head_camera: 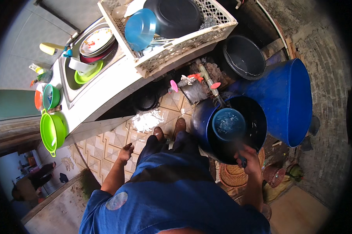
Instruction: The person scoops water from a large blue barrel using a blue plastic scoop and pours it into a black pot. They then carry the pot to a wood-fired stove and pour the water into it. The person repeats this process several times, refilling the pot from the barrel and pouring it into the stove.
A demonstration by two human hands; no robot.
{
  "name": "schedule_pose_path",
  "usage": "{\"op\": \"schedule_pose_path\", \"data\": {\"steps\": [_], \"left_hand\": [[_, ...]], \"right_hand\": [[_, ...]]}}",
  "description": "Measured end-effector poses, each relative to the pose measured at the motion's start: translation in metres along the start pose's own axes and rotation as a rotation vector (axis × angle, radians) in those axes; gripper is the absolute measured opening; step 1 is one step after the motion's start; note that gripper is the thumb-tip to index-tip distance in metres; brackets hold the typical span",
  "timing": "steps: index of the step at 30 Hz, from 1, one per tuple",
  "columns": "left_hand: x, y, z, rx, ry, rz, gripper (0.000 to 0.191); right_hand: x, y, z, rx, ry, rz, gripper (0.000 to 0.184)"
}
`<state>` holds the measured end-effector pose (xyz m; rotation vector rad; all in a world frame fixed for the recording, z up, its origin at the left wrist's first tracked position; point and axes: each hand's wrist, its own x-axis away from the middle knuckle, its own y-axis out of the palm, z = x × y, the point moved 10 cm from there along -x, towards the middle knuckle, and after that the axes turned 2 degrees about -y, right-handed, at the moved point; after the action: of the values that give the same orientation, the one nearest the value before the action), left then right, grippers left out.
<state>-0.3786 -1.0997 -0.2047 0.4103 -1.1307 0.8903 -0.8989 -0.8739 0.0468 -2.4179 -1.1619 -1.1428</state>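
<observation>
My right hand (249, 160) grips the handle of a blue plastic water dipper (228, 124). The dipper's round bowl is over the mouth of a dark blue drum (200, 124), below a tap pipe (213, 87) with pink-red handles. Ripples and bright glints show in the bowl, as of water. My left hand (126, 153) hangs beside my left leg above the tiled floor (105, 146), holding nothing, its fingers apart. How full the drum is cannot be made out in its dark inside.
A white plastic crate (187, 48) of dishes stands on the counter (105, 92) beside a sink (65, 73) with stacked plates (96, 41). A green colander (51, 133) sits at the counter's end. Right are a black bucket (244, 58), a tilted blue barrel (281, 96) and woven baskets (233, 175). Another person (26, 187) appears far left.
</observation>
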Motion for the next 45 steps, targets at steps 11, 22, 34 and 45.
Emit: {"op": "schedule_pose_path", "data": {"steps": [11,22,34,45], "left_hand": [[0.027,-0.031,-0.046,0.187,-0.044,0.087,0.059],[0.035,-0.089,-0.126,0.120,0.051,0.207,0.055],[0.003,-0.125,-0.010,0.102,0.287,0.127,0.052],[0.018,-0.208,-0.159,0.544,0.043,0.458,0.074]], "right_hand": [[-0.145,0.191,0.086,-0.322,0.397,-0.253,0.013],[-0.241,0.207,0.120,-0.618,0.304,0.068,0.011],[-0.136,0.167,0.219,-0.513,0.160,0.161,0.014],[-0.022,0.131,0.352,-0.622,0.237,0.282,0.019]]}}
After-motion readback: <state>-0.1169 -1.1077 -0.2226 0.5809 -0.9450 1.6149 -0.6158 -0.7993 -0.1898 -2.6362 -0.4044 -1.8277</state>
